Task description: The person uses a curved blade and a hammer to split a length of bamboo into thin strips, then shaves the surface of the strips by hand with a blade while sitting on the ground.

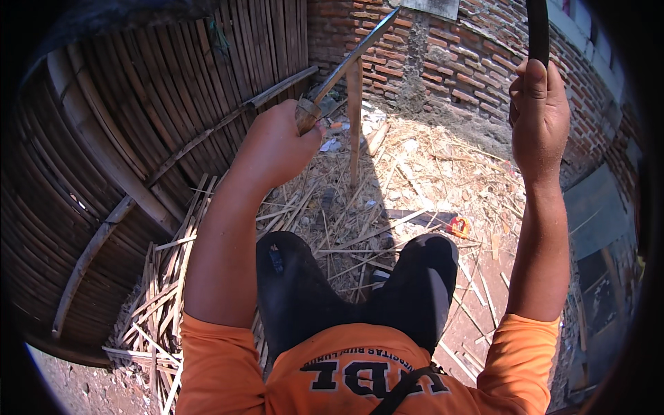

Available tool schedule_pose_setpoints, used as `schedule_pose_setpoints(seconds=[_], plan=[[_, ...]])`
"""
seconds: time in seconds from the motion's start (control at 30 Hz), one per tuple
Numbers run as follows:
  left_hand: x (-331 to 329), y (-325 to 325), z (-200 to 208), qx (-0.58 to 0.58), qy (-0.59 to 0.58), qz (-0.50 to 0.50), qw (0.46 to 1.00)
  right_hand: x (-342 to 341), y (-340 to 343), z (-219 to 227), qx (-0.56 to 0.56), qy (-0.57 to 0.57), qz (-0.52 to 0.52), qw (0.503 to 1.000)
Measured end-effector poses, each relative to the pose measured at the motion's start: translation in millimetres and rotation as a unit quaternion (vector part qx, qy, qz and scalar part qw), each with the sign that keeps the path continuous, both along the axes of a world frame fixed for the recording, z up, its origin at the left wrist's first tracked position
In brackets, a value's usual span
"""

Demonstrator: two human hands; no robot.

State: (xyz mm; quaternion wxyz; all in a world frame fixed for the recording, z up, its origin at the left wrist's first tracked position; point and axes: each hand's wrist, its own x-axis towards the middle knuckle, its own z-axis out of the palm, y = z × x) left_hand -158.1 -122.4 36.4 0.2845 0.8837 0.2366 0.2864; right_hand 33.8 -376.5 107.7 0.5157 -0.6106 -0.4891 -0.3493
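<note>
My left hand (pixel 280 142) is closed round the thick wooden handle (pixel 306 116) of a long, narrow-bladed machete. The machete's blade (pixel 360 50) slants up and away to the right. An upright wooden stake (pixel 355 124) stands under the blade; its top meets the blade in the picture, though I cannot tell whether they touch. Raised at the right, my right hand (pixel 539 124) grips a dark, slim bar (pixel 537 31), thumb lying along it. The bar's upper end runs out of view, so its kind cannot be made out.
A bamboo slat wall (pixel 138 104) rises at the left, a brick wall (pixel 470 76) at the back. Split bamboo strips (pixel 162 311) are heaped at the left. More strips and shavings litter the ground (pixel 429 166), with a red-and-yellow wrapper (pixel 459 226) beyond my knees. Grey panels (pixel 595 207) lean at the right.
</note>
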Motion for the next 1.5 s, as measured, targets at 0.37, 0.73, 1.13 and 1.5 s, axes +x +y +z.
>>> schedule_pose_setpoints(seconds=[0.37, 0.73, 1.13, 1.5], plan=[[4, -7, -2, 0.019, 0.016, 0.011, 1.0, 0, 9, -12, -0.144, -0.028, -0.074, 0.986], [3, -2, -8, 0.023, 0.011, 0.013, 1.0, -5, 20, -24, -0.276, 0.01, -0.13, 0.952], [0, 6, -11, 0.007, -0.028, 0.014, 0.999, -4, 21, -40, -0.279, 0.015, -0.128, 0.952], [-6, 13, -12, -0.016, -0.033, 0.008, 0.999, -1, 14, -9, -0.049, -0.013, -0.049, 0.997]])
